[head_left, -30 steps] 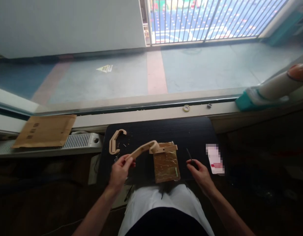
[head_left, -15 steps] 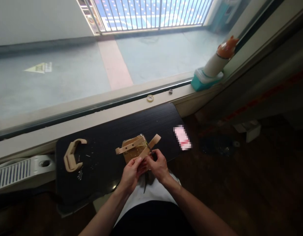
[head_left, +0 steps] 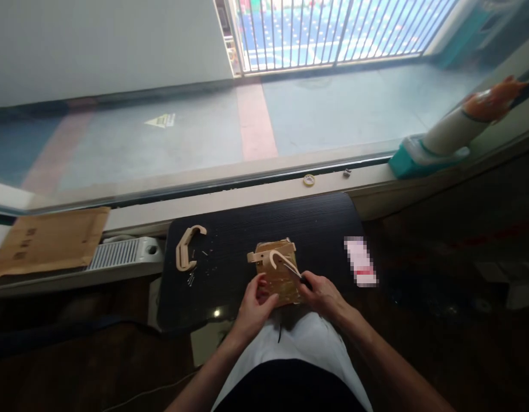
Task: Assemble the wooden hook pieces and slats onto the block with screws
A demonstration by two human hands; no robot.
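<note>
A brown block (head_left: 275,286), apparently wrapped in shiny tape, lies at the dark table's front edge. Across its far side rests a light wooden strip (head_left: 284,250) with small holes. A second wooden piece with a hooked end (head_left: 273,259) lies over the block, slanting toward my right hand (head_left: 322,293). That hand is closed round a slim dark-handled tool (head_left: 306,282), its thin shaft pointing at the hooked piece; the exact kind is too small to tell. My left hand (head_left: 258,298) is at the block's near left corner, thumb and fingers apart, holding nothing.
On the dark table (head_left: 234,229), a curved wooden piece (head_left: 185,252) lies left with several small screws or nails (head_left: 191,278). A blurred pink item (head_left: 361,261) is at right. A tape roll (head_left: 308,180) and a teal-based container (head_left: 423,157) stand on the sill.
My left hand has let go of the wooden piece and opened. The hooked piece has turned, its hook now toward the left. The camera view has swung left.
</note>
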